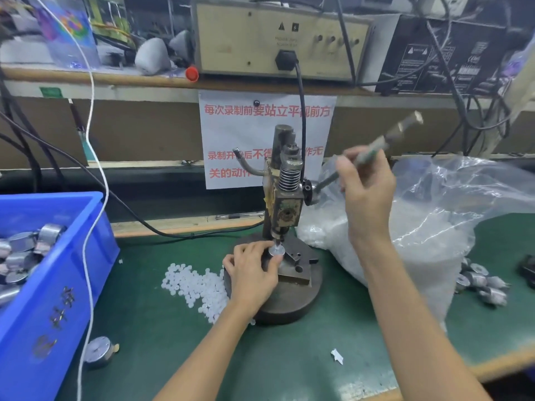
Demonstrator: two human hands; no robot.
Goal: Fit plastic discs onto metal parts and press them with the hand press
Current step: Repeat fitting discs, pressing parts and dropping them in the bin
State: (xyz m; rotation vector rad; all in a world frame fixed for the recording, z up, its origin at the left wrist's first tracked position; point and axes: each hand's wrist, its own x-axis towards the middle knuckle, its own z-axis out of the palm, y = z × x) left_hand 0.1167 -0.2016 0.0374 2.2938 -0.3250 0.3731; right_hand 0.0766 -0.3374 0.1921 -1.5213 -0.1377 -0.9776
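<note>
Head view: left hand point(252, 273) pinches round metal part point(276, 251); right hand point(366, 192) grips steel lever point(401, 130).

Beige power unit point(246, 39) set on shelf point(115, 79) — black cable point(303, 117) plugged in | red-lettered notice point(231, 131) hung below | paper scrap point(336, 356) laid on worktop point(289, 357)

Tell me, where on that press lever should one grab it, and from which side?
Grip the lever on its long shaft, well out from the hand press, as the right hand does. Come from the near side: it slants up and rightward, and a plastic bag crowds beneath.
</note>
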